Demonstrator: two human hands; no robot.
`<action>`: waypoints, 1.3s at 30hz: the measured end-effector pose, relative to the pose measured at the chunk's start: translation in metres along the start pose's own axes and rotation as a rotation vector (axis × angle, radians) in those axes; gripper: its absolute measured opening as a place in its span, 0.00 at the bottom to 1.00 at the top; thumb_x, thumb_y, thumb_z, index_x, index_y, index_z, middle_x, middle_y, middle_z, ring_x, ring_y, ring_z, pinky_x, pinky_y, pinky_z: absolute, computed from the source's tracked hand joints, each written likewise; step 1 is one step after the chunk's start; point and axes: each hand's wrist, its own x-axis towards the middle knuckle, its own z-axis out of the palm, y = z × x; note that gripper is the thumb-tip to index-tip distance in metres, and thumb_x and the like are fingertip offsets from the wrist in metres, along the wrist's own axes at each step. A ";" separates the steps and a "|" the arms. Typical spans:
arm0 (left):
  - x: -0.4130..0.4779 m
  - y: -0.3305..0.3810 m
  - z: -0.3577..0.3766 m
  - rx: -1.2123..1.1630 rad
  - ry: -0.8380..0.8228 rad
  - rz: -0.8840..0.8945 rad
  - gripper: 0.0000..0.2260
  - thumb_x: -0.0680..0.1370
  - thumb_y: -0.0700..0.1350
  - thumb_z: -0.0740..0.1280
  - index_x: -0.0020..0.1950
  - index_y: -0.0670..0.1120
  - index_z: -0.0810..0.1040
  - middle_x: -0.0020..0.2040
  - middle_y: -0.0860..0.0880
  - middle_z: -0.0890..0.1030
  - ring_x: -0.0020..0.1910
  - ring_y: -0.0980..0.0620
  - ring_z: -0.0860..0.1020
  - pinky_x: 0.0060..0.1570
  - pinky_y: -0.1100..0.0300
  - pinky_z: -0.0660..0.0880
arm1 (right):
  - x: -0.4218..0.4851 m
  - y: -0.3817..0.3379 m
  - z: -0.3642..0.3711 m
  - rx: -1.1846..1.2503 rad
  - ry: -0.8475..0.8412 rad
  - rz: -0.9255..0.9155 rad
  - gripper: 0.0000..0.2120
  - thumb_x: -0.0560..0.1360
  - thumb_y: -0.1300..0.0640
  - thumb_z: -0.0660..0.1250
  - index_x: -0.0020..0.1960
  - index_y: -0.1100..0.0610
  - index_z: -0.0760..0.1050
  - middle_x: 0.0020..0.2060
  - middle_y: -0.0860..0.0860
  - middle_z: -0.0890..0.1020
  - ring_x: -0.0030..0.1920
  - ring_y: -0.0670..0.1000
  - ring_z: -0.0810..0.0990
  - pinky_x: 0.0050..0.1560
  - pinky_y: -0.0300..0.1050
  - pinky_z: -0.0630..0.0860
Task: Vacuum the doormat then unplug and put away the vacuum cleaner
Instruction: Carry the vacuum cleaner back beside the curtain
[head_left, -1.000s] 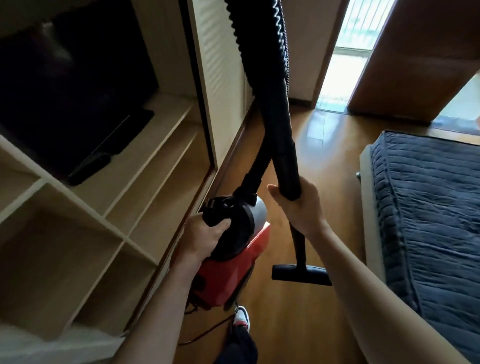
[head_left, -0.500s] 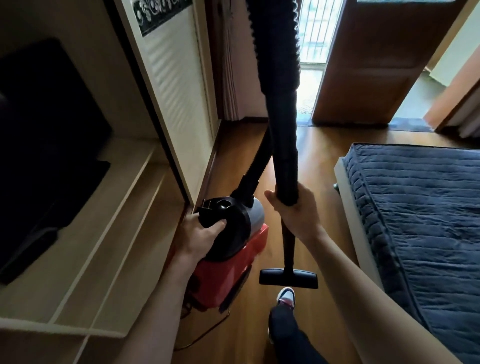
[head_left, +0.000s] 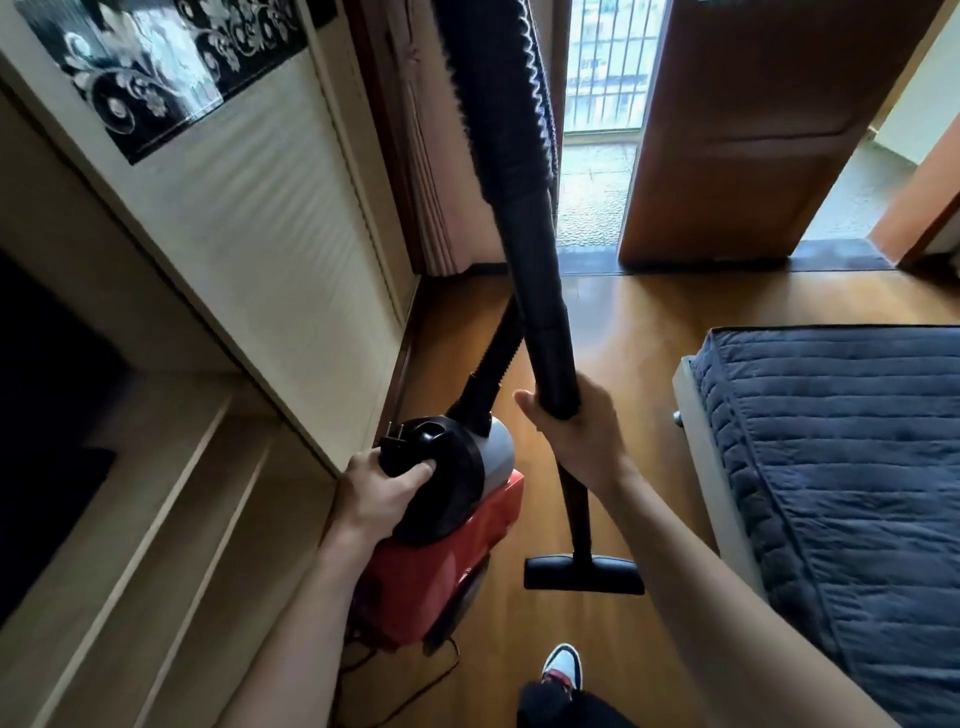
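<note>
Red shell: the vacuum cleaner (head_left: 441, 587) hangs at my left side, looking lifted off the wood floor (head_left: 649, 322) and just beside the shelf unit (head_left: 182, 519).
Grip, left: my left hand (head_left: 376, 499) has its fingers curled round the black carry handle on top. What looks like the plug (head_left: 390, 441) sticks out by the knuckles, prongs up.
Grip, right: my right hand (head_left: 576, 436) is wrapped round the wand (head_left: 545, 312) where the thick tube meets the thin one.
Nozzle: the floor nozzle (head_left: 584, 573) hangs at the wand's foot, near the red shell and ahead of my shoe (head_left: 563, 665).
Hose: the hose (head_left: 498, 78) climbs from the shell and out of the top of view.
Cord: a thin cord (head_left: 363, 670) trails under the shell; I cannot tell where it ends.
Step, as I judge it: with prongs in sight the machine reads as unplugged, so this is the carry to storage.
Doing it well: I would keep the wand near upright and close to the shell, so the nozzle clears the bed (head_left: 831, 467) on my right.
Footing: I would gather the loose cord before walking on, since it lies near my feet.
Load: the weight sits in the left grip, so I would set the shell down first and the wand after.
</note>
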 end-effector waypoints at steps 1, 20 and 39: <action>0.017 0.008 0.010 0.011 -0.005 0.000 0.16 0.73 0.40 0.76 0.28 0.50 0.76 0.19 0.56 0.73 0.20 0.54 0.71 0.23 0.62 0.66 | 0.017 0.007 -0.005 0.008 0.006 0.002 0.16 0.73 0.58 0.76 0.37 0.44 0.71 0.29 0.55 0.76 0.30 0.54 0.74 0.31 0.49 0.74; 0.250 0.108 0.149 0.022 0.038 0.051 0.13 0.74 0.42 0.75 0.31 0.51 0.76 0.25 0.56 0.75 0.25 0.54 0.74 0.23 0.64 0.67 | 0.269 0.128 -0.042 0.044 0.068 -0.015 0.25 0.73 0.63 0.77 0.37 0.35 0.72 0.27 0.43 0.71 0.29 0.43 0.69 0.31 0.31 0.67; 0.597 0.193 0.237 0.003 -0.104 0.066 0.07 0.69 0.53 0.77 0.35 0.52 0.83 0.31 0.53 0.83 0.33 0.47 0.82 0.33 0.53 0.78 | 0.611 0.242 -0.010 -0.136 0.136 0.088 0.17 0.73 0.56 0.77 0.36 0.45 0.70 0.30 0.51 0.76 0.32 0.59 0.74 0.34 0.54 0.74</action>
